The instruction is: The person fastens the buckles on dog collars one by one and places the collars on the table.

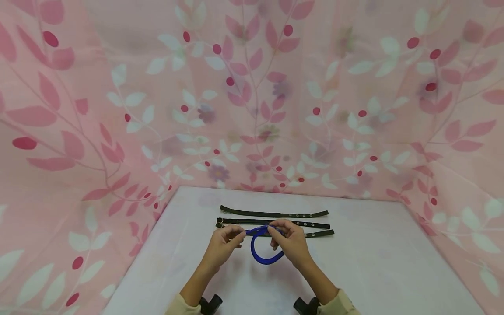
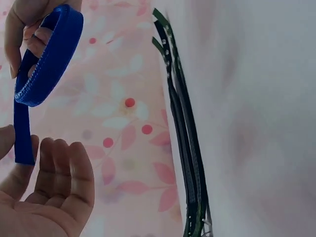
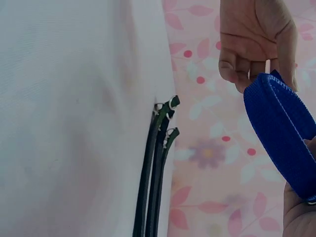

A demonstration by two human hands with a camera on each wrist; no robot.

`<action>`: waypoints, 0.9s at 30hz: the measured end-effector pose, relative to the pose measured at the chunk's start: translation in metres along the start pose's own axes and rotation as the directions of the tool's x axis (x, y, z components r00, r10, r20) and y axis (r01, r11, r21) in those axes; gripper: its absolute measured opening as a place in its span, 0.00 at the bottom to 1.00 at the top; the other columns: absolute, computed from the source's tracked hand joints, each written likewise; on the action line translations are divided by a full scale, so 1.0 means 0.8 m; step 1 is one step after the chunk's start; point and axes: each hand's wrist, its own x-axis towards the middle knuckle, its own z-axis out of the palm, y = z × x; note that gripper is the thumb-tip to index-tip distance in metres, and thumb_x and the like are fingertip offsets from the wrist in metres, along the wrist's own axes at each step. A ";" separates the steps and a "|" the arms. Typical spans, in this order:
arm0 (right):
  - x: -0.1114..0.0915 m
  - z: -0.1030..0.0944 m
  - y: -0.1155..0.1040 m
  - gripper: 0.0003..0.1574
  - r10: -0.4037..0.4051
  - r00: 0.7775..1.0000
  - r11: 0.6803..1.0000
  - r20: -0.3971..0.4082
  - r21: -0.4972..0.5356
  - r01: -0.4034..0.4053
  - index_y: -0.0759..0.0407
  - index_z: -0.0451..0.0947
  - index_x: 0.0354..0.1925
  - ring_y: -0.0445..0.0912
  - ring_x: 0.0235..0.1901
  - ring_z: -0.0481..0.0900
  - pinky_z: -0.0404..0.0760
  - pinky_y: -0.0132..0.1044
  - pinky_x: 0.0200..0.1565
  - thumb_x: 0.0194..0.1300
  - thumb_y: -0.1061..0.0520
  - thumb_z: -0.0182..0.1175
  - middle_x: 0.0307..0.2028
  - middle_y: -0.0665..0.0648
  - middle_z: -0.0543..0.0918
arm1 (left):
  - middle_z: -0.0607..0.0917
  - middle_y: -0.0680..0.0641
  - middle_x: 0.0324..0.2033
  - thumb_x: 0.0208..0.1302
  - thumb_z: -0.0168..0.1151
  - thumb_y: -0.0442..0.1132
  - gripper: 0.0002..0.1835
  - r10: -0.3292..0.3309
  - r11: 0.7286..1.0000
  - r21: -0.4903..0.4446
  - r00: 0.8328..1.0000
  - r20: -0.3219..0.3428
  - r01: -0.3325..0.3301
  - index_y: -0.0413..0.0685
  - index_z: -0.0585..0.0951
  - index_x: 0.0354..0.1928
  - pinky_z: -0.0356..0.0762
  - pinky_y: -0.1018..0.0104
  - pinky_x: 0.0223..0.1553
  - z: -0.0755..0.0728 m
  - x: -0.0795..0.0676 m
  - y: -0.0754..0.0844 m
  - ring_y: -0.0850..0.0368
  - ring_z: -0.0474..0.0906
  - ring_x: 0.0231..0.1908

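Note:
Both hands hold a blue collar-like strap (image 1: pixel 266 261) above the white table, bent into a round loop. Its woven surface (image 2: pixel 59 59) and stitched edge show in the left wrist view. My left hand (image 1: pixel 220 249) pinches the strap's flat free end between thumb and index finger, the other fingers loosely bent (image 2: pixel 61 173). My right hand (image 1: pixel 293 245) grips the loop where the strap overlaps, hiding part of it. A small metal piece (image 3: pixel 311 201) shows at the loop's lower edge in the right wrist view, mostly cut off by the frame.
Behind the hands, three dark straps with eyelets lie side by side on the white table (image 1: pixel 374 245): a back one (image 1: pixel 271 214), a middle one (image 1: pixel 315 225) and a front one (image 1: pixel 320 234). Metal rings (image 3: pixel 174 102) sit at their left ends. Pink floral cloth (image 1: pixel 252 109) surrounds the table.

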 end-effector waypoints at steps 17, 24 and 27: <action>-0.003 0.011 0.018 0.24 0.070 0.995 0.995 0.066 -0.081 -0.064 0.58 0.72 0.61 0.48 0.35 0.84 0.85 0.35 0.35 0.70 0.53 0.61 0.49 0.64 0.80 | 0.82 0.49 0.30 0.75 0.53 0.37 0.19 0.115 0.938 0.303 0.975 0.192 -0.171 0.52 0.72 0.64 0.78 0.67 0.15 0.018 0.001 -0.013 0.63 0.75 0.15; -0.006 0.016 0.019 0.54 -0.066 0.967 0.913 0.246 -0.375 0.158 0.50 0.60 0.72 0.52 0.51 0.78 0.85 0.37 0.38 0.52 0.53 0.77 0.67 0.57 0.66 | 0.82 0.41 0.31 0.75 0.52 0.37 0.24 -0.067 0.989 0.142 0.988 0.142 0.047 0.54 0.67 0.70 0.82 0.59 0.18 -0.005 0.004 -0.021 0.58 0.78 0.16; 0.001 0.021 0.025 0.58 -0.094 0.940 0.873 0.327 -0.427 0.236 0.55 0.59 0.73 0.49 0.49 0.78 0.85 0.38 0.38 0.50 0.53 0.78 0.69 0.57 0.65 | 0.82 0.38 0.33 0.75 0.53 0.39 0.24 -0.112 0.987 0.133 0.977 0.182 0.088 0.55 0.66 0.71 0.83 0.57 0.20 -0.015 0.009 -0.026 0.57 0.79 0.17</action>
